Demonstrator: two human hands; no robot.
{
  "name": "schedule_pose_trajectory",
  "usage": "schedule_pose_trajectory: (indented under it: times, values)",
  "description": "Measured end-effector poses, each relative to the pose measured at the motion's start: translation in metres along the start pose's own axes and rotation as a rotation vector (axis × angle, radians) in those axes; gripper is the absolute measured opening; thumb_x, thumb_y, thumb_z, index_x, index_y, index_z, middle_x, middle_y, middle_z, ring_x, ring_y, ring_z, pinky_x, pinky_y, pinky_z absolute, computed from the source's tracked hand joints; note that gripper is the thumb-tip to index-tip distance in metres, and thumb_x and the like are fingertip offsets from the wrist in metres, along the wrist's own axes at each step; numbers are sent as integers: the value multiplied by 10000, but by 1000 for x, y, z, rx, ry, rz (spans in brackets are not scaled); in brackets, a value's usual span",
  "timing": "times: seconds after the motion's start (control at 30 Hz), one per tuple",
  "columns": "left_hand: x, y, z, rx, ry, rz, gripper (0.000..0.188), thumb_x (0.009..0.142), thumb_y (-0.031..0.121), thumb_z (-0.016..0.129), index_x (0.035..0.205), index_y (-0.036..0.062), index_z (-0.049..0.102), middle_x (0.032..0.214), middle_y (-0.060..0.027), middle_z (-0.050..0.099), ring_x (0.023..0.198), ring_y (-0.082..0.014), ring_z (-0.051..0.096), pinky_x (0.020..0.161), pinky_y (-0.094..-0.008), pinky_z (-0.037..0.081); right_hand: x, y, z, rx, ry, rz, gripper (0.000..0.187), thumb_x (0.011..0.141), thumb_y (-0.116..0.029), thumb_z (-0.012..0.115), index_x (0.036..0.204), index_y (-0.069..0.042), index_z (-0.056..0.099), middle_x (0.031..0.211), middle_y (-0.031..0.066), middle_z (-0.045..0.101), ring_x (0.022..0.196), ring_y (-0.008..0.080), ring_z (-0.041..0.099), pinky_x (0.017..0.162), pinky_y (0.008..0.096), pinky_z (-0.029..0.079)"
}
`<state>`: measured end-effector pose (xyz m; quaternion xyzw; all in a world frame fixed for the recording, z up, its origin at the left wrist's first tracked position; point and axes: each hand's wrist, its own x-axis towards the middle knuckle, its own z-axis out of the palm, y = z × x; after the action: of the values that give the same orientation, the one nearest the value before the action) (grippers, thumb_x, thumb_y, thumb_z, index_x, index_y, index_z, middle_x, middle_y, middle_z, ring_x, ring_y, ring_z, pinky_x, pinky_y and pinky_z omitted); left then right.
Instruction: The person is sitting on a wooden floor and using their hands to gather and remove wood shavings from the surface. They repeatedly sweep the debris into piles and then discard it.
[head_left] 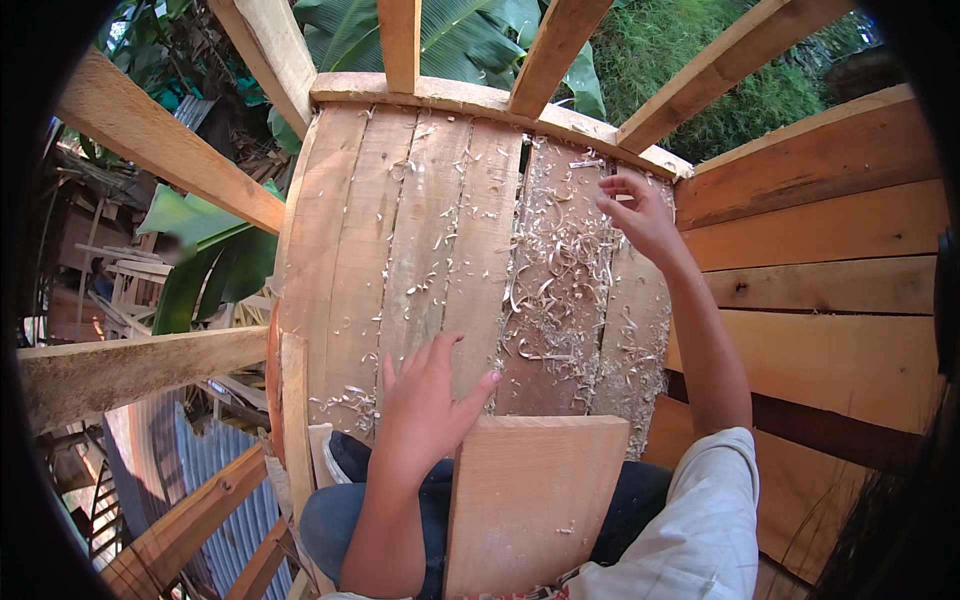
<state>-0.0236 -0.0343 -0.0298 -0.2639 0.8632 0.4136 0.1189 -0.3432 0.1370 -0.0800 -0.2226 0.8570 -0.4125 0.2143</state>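
Note:
A wooden board (535, 510) stands against my lap, tilted, its upper end pointing away from me and a small shaving lying on its face. My left hand (425, 400) hovers just beyond the board's upper left corner, fingers spread and holding nothing. Farther off to the right, my right hand (640, 212) is over the plank floor (420, 220) near its far edge. Its fingers are bent, with a gap to the thumb, and nothing shows between them. Curled wood shavings (560, 260) lie scattered below it, thickest on the darker plank.
Upright wooden posts (400, 45) rise from the far edge beam (480, 102). Horizontal boards form a wall (810, 285) along the right. More timbers (150, 365) cross on the left, above corrugated metal sheets (215, 480). Narrow gaps run between the floor planks. Banana leaves (440, 35) hang outside.

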Motion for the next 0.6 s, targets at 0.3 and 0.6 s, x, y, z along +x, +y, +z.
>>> schedule_pose_trajectory:
  times: [0.3, 0.6]
  values:
    - [-2, -2, 3, -19, 1, 29, 597, 902, 453, 645, 1334, 66, 504, 1337, -158, 591, 1284, -367, 522, 1186, -573, 157, -57, 86, 50, -591, 50, 48, 874, 802, -504, 754, 1480, -103, 374, 1532, 316, 285, 1415, 478, 317, 1133, 502, 343]
    - [3, 9, 5, -20, -56, 23, 612, 904, 455, 640, 1332, 41, 503, 1326, -197, 587, 1290, -352, 517, 1185, -570, 148, 64, 90, 59, -624, 255, 163, 842, 859, -654, 603, 1493, -141, 397, 1574, 203, 308, 1444, 373, 323, 1151, 485, 325]
